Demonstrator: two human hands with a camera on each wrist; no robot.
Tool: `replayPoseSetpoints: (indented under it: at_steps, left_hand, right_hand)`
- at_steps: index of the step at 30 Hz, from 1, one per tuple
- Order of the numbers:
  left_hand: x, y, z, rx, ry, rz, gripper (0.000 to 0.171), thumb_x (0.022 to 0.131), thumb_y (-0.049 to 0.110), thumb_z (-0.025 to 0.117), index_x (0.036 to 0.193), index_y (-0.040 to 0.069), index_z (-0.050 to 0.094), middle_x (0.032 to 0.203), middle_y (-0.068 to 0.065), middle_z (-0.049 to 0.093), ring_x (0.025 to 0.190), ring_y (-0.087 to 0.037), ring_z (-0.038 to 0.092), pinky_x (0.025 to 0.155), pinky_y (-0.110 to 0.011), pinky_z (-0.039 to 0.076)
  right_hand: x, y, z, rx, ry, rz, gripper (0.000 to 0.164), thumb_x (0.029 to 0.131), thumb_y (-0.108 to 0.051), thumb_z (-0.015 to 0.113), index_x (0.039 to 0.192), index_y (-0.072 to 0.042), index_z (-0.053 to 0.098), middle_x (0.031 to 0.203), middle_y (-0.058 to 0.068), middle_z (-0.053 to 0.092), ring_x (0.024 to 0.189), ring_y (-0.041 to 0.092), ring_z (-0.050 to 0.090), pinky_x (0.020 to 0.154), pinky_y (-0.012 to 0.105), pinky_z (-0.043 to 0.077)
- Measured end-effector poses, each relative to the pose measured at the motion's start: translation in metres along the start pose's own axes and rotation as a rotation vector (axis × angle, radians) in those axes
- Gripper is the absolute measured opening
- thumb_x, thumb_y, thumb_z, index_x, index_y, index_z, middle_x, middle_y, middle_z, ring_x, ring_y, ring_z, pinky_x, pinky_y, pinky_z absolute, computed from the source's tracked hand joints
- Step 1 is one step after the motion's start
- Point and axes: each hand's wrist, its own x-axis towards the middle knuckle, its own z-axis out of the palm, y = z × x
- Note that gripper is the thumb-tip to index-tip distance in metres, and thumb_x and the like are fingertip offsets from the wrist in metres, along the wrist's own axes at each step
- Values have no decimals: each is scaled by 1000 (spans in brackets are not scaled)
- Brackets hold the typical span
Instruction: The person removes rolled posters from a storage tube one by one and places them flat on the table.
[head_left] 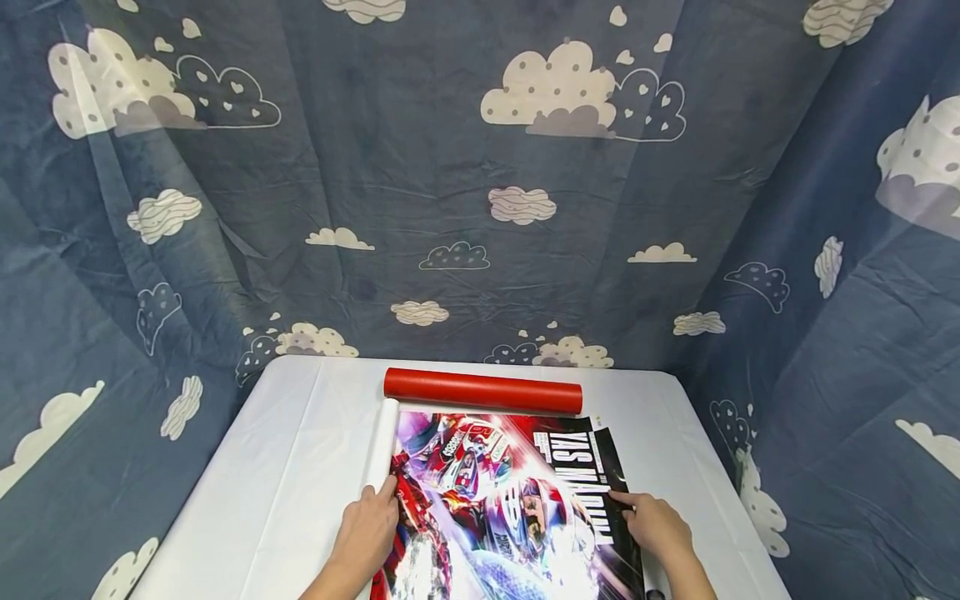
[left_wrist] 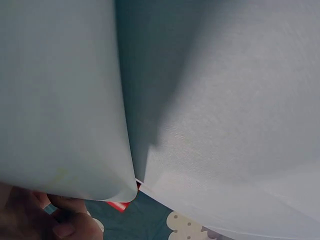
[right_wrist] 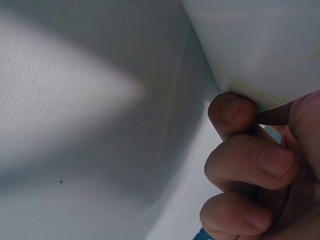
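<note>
A glossy racing poster with a helmeted driver and red cars lies partly unrolled on the white table. Along its left side runs the still-rolled white part, which my left hand grips. In the left wrist view this white roll fills the left side, and curled fingers show beneath its end. My right hand holds the poster's dark right edge, index finger on the printed face. Seen from the right wrist, the other fingers curl by the sheet's white underside.
A red tube lies across the table just behind the poster. Near the right forearm a small dark round end shows at the frame's bottom. The white tabletop meets blue cloud-patterned cloth at the back and sides.
</note>
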Motion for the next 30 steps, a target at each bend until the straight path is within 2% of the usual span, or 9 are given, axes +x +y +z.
replayPoseSetpoints:
  at_steps: [8, 15, 20, 25, 30]
  left_hand:
    - [0, -3, -2, -6, 20, -1, 17, 74, 6, 88, 76, 5, 72, 104, 1, 54, 64, -14, 43, 39, -27, 40]
    - [-3, -5, -3, 14, 2, -2, 27, 66, 3, 92, 77, 5, 68, 105, -1, 52, 65, -15, 43, 38, -28, 41]
    - [-6, -11, 0, 43, 19, -12, 23, 69, 7, 90, 78, 6, 70, 111, 1, 56, 67, -17, 46, 39, -31, 43]
    - [-7, -14, 2, 57, 20, -15, 16, 75, 12, 87, 79, 5, 73, 109, 1, 56, 66, -17, 45, 39, -31, 40]
    - [-9, -17, 3, 60, 19, -22, 22, 72, 12, 91, 78, 6, 71, 106, -2, 54, 66, -19, 46, 39, -33, 41]
  right_hand:
    - [-1, 1, -4, -2, -3, -1, 39, 99, -13, 63, 137, -19, 73, 134, 40, 63, 78, 28, 57, 62, 39, 47]
    - [-2, 2, -5, -14, -10, 7, 39, 99, -13, 64, 137, -19, 72, 134, 39, 63, 79, 28, 57, 63, 40, 48]
    - [-1, 5, -4, -14, -12, 11, 39, 99, -13, 64, 137, -19, 73, 133, 39, 64, 77, 27, 56, 62, 38, 47]
    - [1, 9, -4, -9, -9, 6, 39, 99, -14, 63, 137, -19, 73, 133, 39, 64, 79, 28, 58, 63, 39, 47]
    - [0, 11, -5, -15, -11, 4, 39, 99, -14, 62, 137, -19, 73, 133, 39, 64, 83, 30, 61, 65, 42, 50]
